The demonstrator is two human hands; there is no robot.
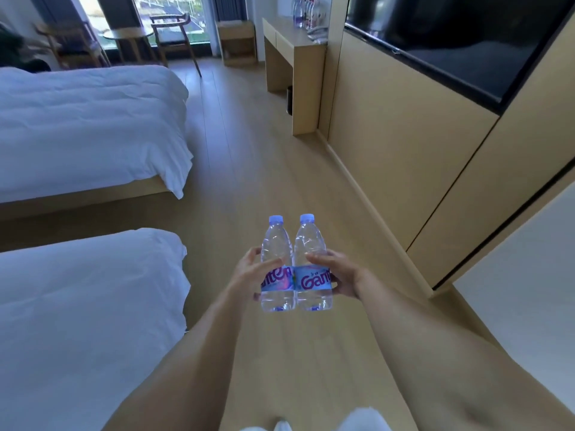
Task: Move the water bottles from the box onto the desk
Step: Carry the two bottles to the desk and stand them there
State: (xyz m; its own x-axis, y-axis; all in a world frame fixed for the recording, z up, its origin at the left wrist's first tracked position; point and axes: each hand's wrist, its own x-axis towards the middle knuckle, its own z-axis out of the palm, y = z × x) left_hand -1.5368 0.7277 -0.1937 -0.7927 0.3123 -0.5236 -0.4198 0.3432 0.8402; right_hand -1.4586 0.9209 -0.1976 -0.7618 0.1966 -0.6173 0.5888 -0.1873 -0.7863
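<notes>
Two clear water bottles with pale blue caps and blue-pink labels stand upright side by side in front of me, above the wooden floor. My left hand (249, 275) grips the left bottle (278, 244) around its middle. My right hand (336, 272) grips the right bottle (311, 244) the same way. The two bottles touch each other. The wooden desk (289, 42) stands far ahead against the right wall, with several bottles (306, 10) standing on its top. No box is in view.
Two beds with white covers, one (84, 119) farther and one (87, 306) nearer, fill the left side. A wood-panelled wall (404, 135) with a dark screen (460, 35) runs along the right. A floor aisle (249, 144) leads to the desk. Chairs (174, 35), a round table and a small cabinet (236, 42) stand by the window.
</notes>
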